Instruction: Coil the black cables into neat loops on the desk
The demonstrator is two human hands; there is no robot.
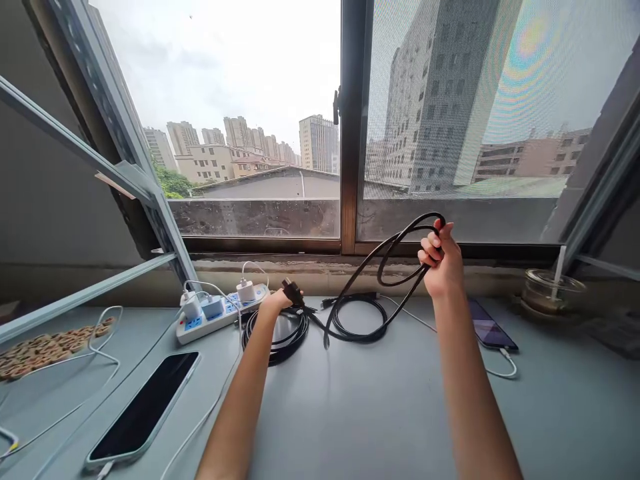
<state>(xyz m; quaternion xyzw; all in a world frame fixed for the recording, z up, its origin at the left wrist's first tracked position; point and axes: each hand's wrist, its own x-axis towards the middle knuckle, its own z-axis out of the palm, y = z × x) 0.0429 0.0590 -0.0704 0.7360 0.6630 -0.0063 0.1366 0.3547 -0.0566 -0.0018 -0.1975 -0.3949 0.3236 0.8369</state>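
My right hand (443,260) is raised before the window, its fingers wrapped round loops of a black power cord (361,267). From there the cord sags to the table and runs left to my left hand (277,302). At that hand the cord's dark plug (292,291) sticks up, held at the fingers, which are mostly hidden. Just under the left hand lies a coiled black cable (285,352). A second black coil (363,337) rests on the table between my hands, behind the hanging cord.
A white power strip (215,323) with chargers stands left of my left hand. A phone (145,407) lies at front left, another phone (493,327) beyond my right forearm. A glass bowl (550,293) sits at right, a beaded mat (55,347) at far left. Metal frame bars flank the window.
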